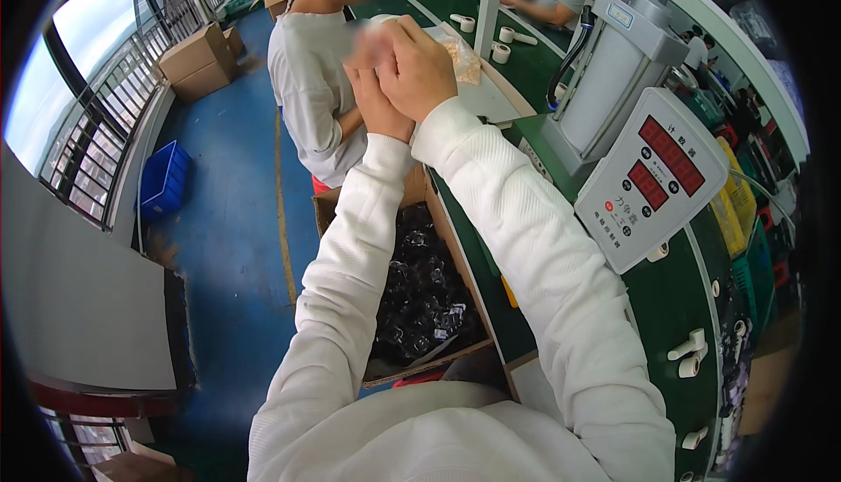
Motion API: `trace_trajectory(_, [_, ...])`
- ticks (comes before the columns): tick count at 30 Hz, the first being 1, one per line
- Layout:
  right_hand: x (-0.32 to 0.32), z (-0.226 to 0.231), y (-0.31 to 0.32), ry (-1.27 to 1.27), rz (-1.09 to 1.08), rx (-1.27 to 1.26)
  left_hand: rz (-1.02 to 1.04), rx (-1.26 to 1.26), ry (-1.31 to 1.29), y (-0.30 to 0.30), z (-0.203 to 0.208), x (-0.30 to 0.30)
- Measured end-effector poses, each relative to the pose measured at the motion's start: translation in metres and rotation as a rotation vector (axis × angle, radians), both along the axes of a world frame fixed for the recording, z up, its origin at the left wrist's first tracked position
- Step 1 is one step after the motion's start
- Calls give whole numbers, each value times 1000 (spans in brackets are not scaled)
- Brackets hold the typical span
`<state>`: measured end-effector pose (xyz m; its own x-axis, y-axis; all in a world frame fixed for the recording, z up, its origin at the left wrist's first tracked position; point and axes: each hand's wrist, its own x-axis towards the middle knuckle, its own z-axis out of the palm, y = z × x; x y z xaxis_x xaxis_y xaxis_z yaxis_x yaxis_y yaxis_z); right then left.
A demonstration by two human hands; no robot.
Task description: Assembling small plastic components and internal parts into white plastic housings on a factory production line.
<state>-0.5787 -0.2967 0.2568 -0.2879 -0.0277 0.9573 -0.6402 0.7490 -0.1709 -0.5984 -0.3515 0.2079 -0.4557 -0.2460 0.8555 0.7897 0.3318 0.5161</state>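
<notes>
Both of my arms, in white sleeves, reach up and forward, and the two hands meet near the top middle. My right hand (422,68) is closed, its fingers curled over and against the left. My left hand (377,107) is pressed up under it with its fingers folded. A blurred patch covers the fingertips, so whatever they hold cannot be made out. Below my forearms stands an open cardboard box (328,211) full of dark, shiny plastic pieces (422,285).
A co-worker in a grey shirt (307,88) stands just beyond my hands. Right of my arms are a press cylinder (604,74) and a white counter with red displays (653,180). White parts (690,352) lie on the green bench (653,307). A blue bin (165,180) sits on the floor.
</notes>
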Motion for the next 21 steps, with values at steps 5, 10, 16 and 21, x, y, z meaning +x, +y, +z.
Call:
trace_trajectory(5, [-2,-8,3,-50,-48,3,27,-5,-3,6,-12,-7])
trace_trajectory(10, [-5,-14,2,-78,-58,16,36,-7,-18,5,-18,-5])
trace_trajectory(16, [-4,-14,3,-102,-63,32,21,9,-30,5,-18,-4])
trace_trajectory(21, [-5,-18,4,-96,-81,39,46,-7,-22,7,-25,-8])
